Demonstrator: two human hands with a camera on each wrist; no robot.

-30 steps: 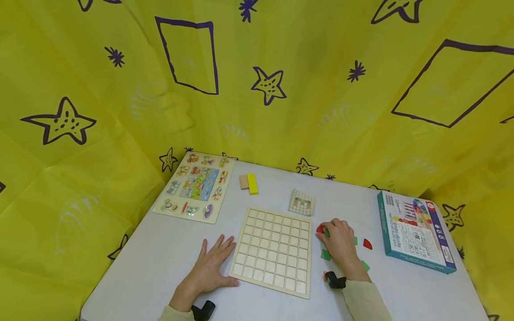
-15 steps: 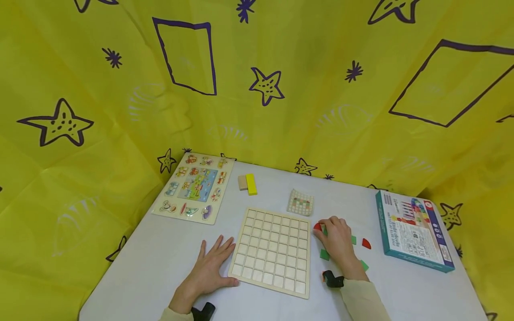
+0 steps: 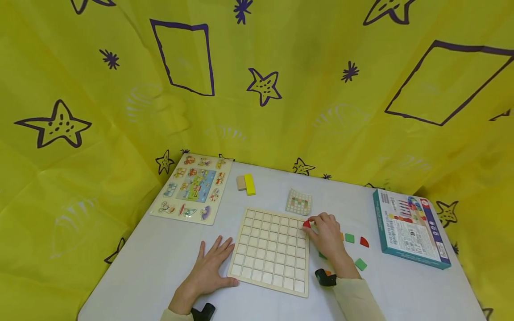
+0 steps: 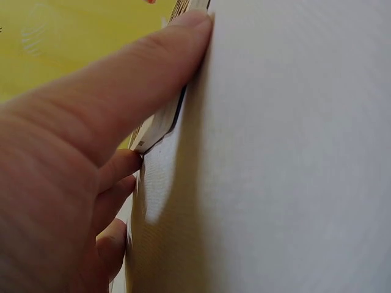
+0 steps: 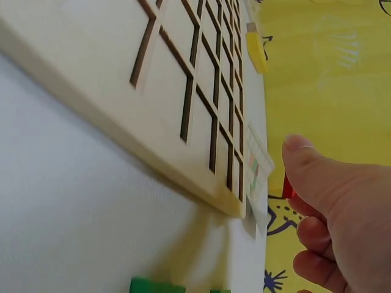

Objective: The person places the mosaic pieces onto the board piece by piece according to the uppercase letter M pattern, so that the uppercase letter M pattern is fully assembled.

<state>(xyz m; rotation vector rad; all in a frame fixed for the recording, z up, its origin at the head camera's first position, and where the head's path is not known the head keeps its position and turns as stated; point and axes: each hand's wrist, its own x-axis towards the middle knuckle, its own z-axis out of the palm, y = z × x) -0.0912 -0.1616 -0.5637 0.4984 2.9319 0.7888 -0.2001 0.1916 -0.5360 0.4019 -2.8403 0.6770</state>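
A wooden grid board (image 3: 270,252) with bare square cells lies in the middle of the white table. My left hand (image 3: 205,269) rests at its left side with fingers spread, and the thumb (image 4: 177,46) touches the board's edge in the left wrist view. Between thumb and fingers, my right hand (image 3: 329,238) pinches a red quarter-circle tile (image 3: 307,224) at the board's far right corner. The right wrist view shows this red tile (image 5: 288,187) held above the table, mostly hidden by the thumb.
Right of the board lie green tiles (image 3: 350,238), another red quarter-circle tile (image 3: 364,242) and an orange tile (image 3: 328,273). Behind it are a pattern card (image 3: 299,201) and a yellow block (image 3: 250,184). A picture puzzle (image 3: 194,189) lies far left, a boxed set (image 3: 412,229) right.
My right hand has moved left from the loose tiles to the board's far right corner, carrying the red tile. Green and orange tiles are uncovered behind it. My left hand has stayed put.
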